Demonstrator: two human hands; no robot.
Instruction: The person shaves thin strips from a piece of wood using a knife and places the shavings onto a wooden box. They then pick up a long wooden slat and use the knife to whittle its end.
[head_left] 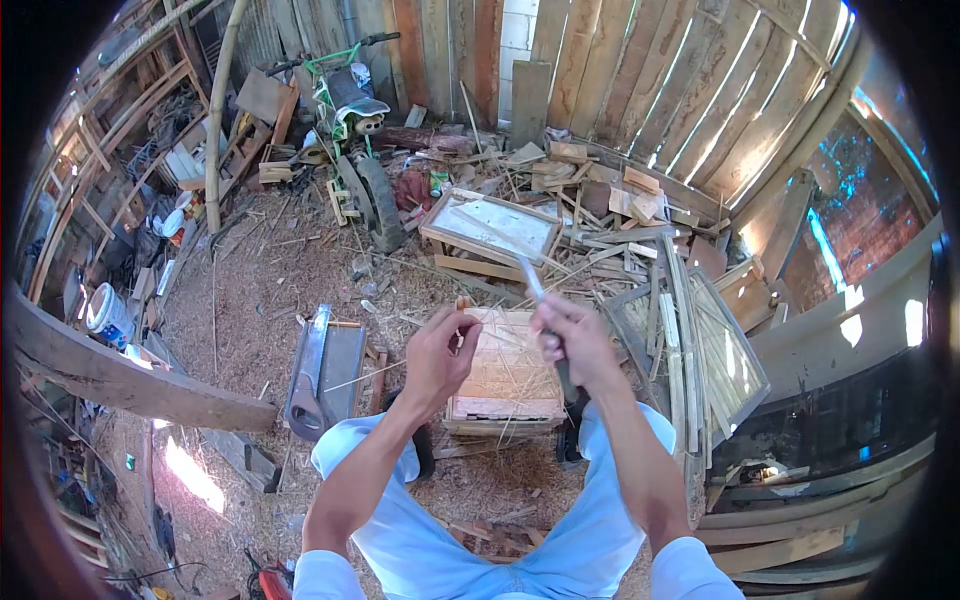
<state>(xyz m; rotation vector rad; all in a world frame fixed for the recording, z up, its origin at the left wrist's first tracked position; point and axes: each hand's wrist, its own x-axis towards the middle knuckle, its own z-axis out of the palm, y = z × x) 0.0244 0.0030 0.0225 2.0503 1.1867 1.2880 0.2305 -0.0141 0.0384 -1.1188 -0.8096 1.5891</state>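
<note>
My left hand [438, 352] is closed in a pinch over the left side of a low wooden bench [505, 380]; what lies between the fingertips I cannot make out. A thin stick [365, 377] shows to the left of that hand, in line with the pinch. My right hand [578, 340], slightly blurred, is wrapped round the dark handle of a knife [530, 277]. Its pale blade points up and away, past the bench's far right corner. Thin wood slivers [515, 375] lie strewn across the bench top, between my knees.
A handsaw [312, 375] rests on a grey board at the left. Beyond the bench lies a framed panel [495, 225], with piled wood scraps [620, 205] behind it. A green small motorbike [355, 110] stands at the back. Long boards [690, 350] lean at right.
</note>
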